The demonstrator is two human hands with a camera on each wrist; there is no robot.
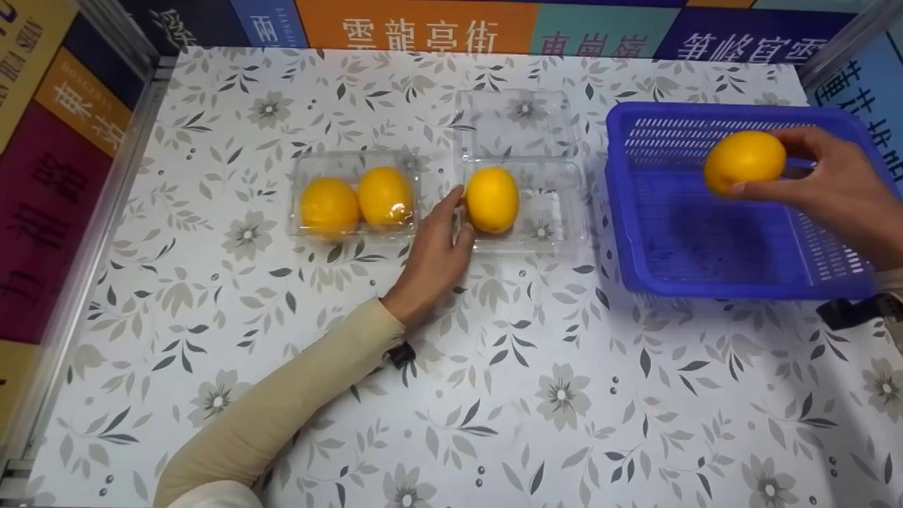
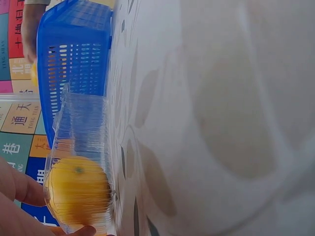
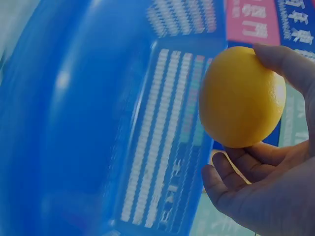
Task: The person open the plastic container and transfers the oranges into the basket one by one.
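Where our right hand (image 1: 836,176) is: raised on the right, above the blue basket (image 1: 741,288), with a yellow fruit (image 1: 744,164) in its grasp.
Right fingers: bent, thumb on one side of that fruit and fingertips on the other, parted by the fruit's width.
Left hand (image 1: 432,259): reaching in from our lower left, at the left wall of a clear plastic box (image 1: 575,212).
Left fingers: only slightly bent, thumb and forefinger apart along the box's left edge; we cannot tell how firmly they press.
Clear plastic box: mid-table, its lid (image 1: 511,123) folded back away from us; a second fruit (image 1: 492,200) sits in its left half, just beside our left fingertips.
Closed box (image 1: 303,166): to the left of our left hand; through its clear lid we see a third fruit (image 1: 329,208) and a fourth fruit (image 1: 386,196), side by side.
Basket: slotted sides, standing near the clear plastic box, on its right.
Tablecloth (image 1: 451,430): white, printed with grey flowers and leaves.
Left sleeve (image 1: 289,395): beige, with a dark strap (image 1: 401,354) near our wrist.
Panels (image 1: 423,28): brightly coloured, lettered in Chinese, beyond the table's far edge.
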